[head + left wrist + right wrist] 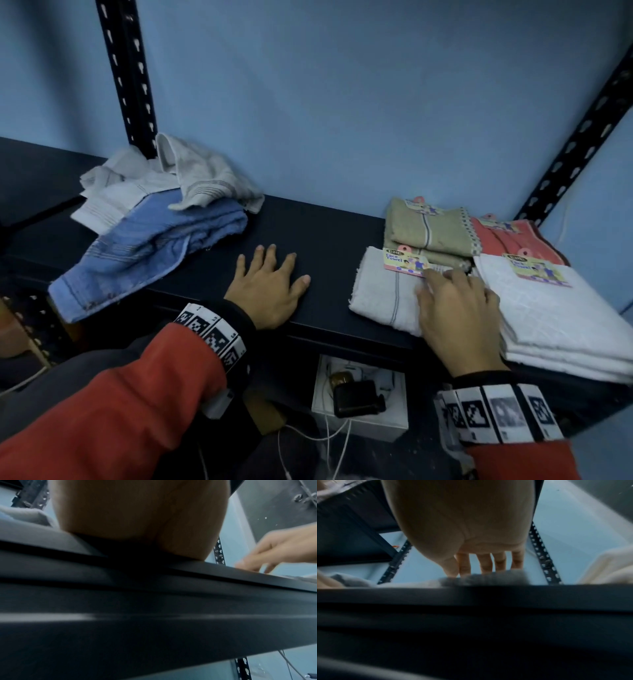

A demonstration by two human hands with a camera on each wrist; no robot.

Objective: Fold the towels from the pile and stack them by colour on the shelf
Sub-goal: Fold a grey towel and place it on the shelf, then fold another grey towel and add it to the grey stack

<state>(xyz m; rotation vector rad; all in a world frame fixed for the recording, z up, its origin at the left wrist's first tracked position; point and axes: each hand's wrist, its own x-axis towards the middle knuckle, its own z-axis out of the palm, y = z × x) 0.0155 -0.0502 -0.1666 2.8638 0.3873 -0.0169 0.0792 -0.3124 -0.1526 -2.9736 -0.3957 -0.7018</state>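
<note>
Unfolded grey and blue pile (154, 209) far left on shelf (308, 233); folded stacks (479, 260) sorted right.

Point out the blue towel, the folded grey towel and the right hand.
blue towel (164, 240), head view, its rumpled middle.
folded grey towel (380, 294), head view, bare left half.
right hand (459, 308), head view, its back.

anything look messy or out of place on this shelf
Yes: at the left end of the shelf, the blue towel and the grey towels lie crumpled in an unfolded heap, the blue one drooping over the front edge. The folded stacks on the right look tidy.
</note>
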